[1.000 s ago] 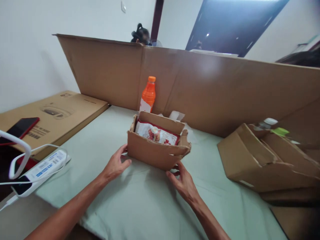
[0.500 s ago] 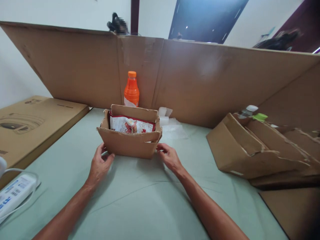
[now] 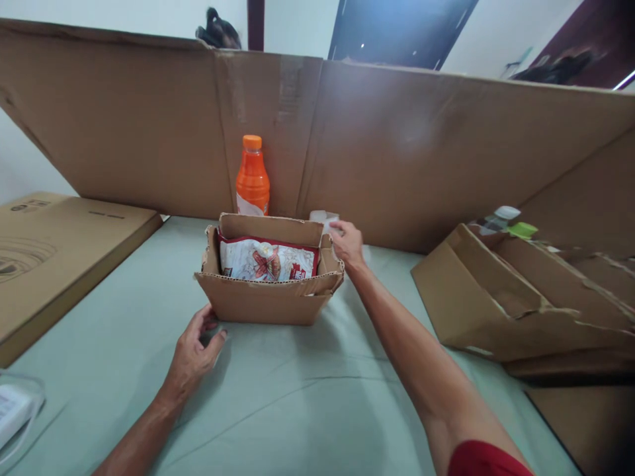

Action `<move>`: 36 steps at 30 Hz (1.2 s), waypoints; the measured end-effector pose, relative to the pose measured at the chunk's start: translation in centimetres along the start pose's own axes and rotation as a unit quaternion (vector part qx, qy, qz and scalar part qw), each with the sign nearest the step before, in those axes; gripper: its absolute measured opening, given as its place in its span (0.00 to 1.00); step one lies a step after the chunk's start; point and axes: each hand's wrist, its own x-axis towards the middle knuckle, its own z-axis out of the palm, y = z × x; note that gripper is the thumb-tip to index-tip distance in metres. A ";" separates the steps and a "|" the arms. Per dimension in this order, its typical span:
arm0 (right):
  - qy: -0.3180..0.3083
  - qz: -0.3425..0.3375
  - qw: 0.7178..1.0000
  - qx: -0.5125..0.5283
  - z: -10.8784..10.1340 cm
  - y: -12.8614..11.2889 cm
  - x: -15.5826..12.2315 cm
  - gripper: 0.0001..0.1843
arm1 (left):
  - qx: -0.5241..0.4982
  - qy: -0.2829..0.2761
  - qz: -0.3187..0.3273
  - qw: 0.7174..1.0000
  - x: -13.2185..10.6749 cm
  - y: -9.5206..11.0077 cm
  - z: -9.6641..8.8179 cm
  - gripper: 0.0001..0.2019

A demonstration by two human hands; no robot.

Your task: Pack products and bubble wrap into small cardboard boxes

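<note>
A small open cardboard box (image 3: 262,305) stands on the table. Inside it sits a white and dark red printed packet (image 3: 255,259) with a butterfly-like picture. My left hand (image 3: 196,350) rests at the box's lower left corner, thumb and fingers apart and its fingertips close to the cardboard. Beyond the box's right end, my right hand (image 3: 350,243) stretches its fingers to some whitish translucent plastic (image 3: 325,217). Whether they touch it I cannot tell, and its thumb is not clearly visible. Behind the box, an orange bottle (image 3: 253,178) stands upright.
A tall cardboard wall (image 3: 387,152) closes off the back. To the right is a divided cardboard box (image 3: 461,297) holding a clear bottle and a green-topped item. A flat carton (image 3: 74,258) lies left, with a white power strip (image 3: 14,410) nearer. People's hair shows above the wall.
My right hand has left the box's lower right side and moved up and back to the plastic behind it. My left hand stays by the box. The view has shifted slightly.
</note>
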 end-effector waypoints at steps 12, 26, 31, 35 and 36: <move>-0.198 -0.263 0.933 -0.144 -15.7 -4.4 -26.5 0.14 | -0.018 -0.032 0.045 0.998 -0.6 0.2 -1.0 0.32; -0.100 0.153 0.983 0.031 -12.3 -3.8 -21.8 0.19 | -0.132 -0.045 -0.020 0.990 -9.0 0.4 -0.2 0.36; -0.053 0.110 0.990 0.072 -13.8 -6.7 -18.0 0.17 | -0.142 -0.084 -0.060 0.984 -13.0 1.0 -0.7 0.33; -0.032 0.003 0.998 0.051 -19.3 -11.3 -16.6 0.09 | -0.155 -0.082 -0.084 0.981 -14.3 1.8 -1.0 0.31; -0.047 -0.023 0.998 0.043 -20.3 -12.5 -16.9 0.06 | -0.160 -0.082 -0.091 0.979 -14.7 2.1 -0.9 0.31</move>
